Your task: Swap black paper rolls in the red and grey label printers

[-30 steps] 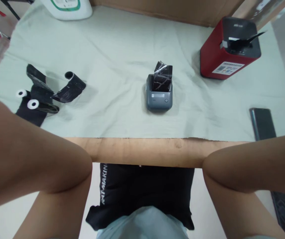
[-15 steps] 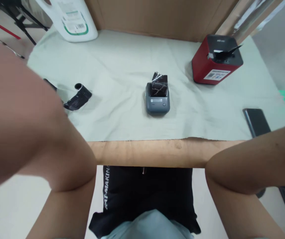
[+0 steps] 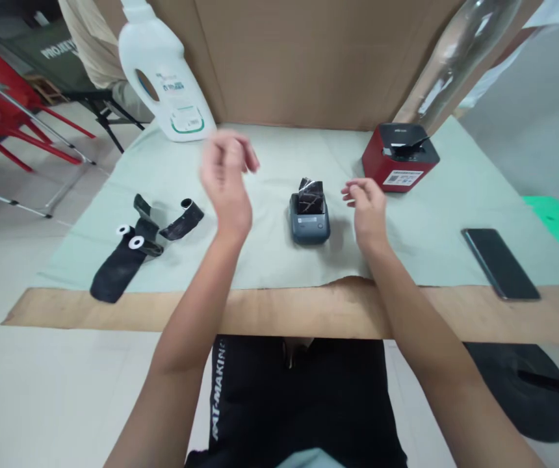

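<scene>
My left hand (image 3: 225, 179) is raised over the cloth, left of a small dark grey label printer (image 3: 310, 231). Its fingers are loosely bent and apart, a little smeared by motion, with no object in them. To the printer's right hovers my right hand (image 3: 368, 211), fingers half curled and apart, nothing held. A piece of black marbled film (image 3: 311, 197) sticks up from the top of the printer. Just behind my right hand is a red box-shaped device (image 3: 396, 159) with a black top and a white label. Neither hand touches the printer.
At the left lie a curled black strip (image 3: 182, 223), small white-cored rolls (image 3: 136, 242) and a black pouch-like item (image 3: 118, 273). A white jug (image 3: 175, 84) stands at the back left. A phone (image 3: 501, 263) rests at the right. Cardboard (image 3: 299, 65) walls the back.
Both hands have come into view over the table, on either side of the printer; earlier only bent arms showed at the sides. The camera view has shifted, showing more at the left and back.
</scene>
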Motion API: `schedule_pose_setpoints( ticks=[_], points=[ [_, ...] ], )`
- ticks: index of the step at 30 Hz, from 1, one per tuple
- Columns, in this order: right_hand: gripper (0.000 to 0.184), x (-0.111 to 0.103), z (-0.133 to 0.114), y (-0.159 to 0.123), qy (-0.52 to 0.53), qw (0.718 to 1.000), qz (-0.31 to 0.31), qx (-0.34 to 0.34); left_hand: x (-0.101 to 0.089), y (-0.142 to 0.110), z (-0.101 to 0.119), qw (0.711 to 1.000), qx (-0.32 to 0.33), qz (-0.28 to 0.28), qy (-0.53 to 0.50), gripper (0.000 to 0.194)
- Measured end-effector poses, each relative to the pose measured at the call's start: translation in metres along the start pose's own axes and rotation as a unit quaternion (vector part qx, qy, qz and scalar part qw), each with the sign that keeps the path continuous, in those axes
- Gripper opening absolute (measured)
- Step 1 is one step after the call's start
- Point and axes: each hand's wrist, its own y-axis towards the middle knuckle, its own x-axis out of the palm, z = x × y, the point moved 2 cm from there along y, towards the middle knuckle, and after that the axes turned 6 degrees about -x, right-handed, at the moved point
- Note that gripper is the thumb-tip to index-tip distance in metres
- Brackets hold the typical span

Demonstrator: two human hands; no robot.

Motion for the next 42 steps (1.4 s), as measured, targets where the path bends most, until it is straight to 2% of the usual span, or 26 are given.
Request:
schedule_pose_setpoints(
  ticks=[2, 3, 4, 6, 8, 15, 19, 23, 27, 31, 38, 42],
  points=[
    [0.018, 0.010, 0.026, -0.007, 0.009, 0.998, -0.007, 0.062, 0.010, -0.022, -0.025, 0.996, -0.046, -0.019, 0.074, 0.020],
    [0.019, 0.015, 0.035, -0.009, 0.012, 0.996, -0.006, 0.087, 0.014, -0.033, -0.040, 0.985, -0.091, -0.051, 0.134, 0.018],
    [0.020, 0.019, 0.042, -0.012, 0.015, 0.995, -0.006, 0.102, 0.018, -0.042, -0.053, 0.968, -0.125, -0.107, 0.189, 0.011],
    [0.021, 0.026, 0.047, -0.016, 0.020, 0.994, -0.012, 0.108, 0.020, -0.054, -0.073, 0.930, -0.163, -0.189, 0.269, 0.009],
    [0.023, 0.029, 0.047, -0.020, 0.026, 0.995, -0.021, 0.094, 0.019, -0.055, -0.082, 0.913, -0.159, -0.222, 0.304, 0.015],
    [0.030, 0.028, 0.042, -0.023, 0.003, 0.997, -0.051, 0.066, 0.018, -0.051, -0.080, 0.892, -0.130, -0.254, 0.350, 0.012],
    [0.036, 0.027, 0.041, -0.025, -0.029, 0.997, -0.064, 0.044, 0.019, -0.060, -0.073, 0.877, -0.102, -0.238, 0.404, 0.013],
    [0.037, 0.026, 0.038, -0.026, -0.050, 0.997, -0.062, 0.019, 0.022, -0.066, -0.064, 0.886, -0.087, -0.228, 0.393, 0.015],
    [0.036, 0.025, 0.037, -0.027, -0.056, 0.997, -0.044, 0.017, 0.024, -0.066, -0.062, 0.904, -0.114, -0.225, 0.344, 0.017],
    [0.033, 0.025, 0.037, -0.027, -0.070, 0.997, -0.037, 0.013, 0.023, -0.065, -0.063, 0.908, -0.153, -0.233, 0.313, 0.023],
    [0.039, 0.026, 0.039, -0.029, -0.083, 0.996, -0.034, 0.028, 0.015, -0.065, -0.064, 0.889, -0.212, -0.304, 0.268, 0.034],
    [0.051, 0.027, 0.043, -0.030, -0.081, 0.996, -0.028, 0.036, 0.011, -0.063, -0.065, 0.868, -0.215, -0.334, 0.298, 0.034]
  ],
)
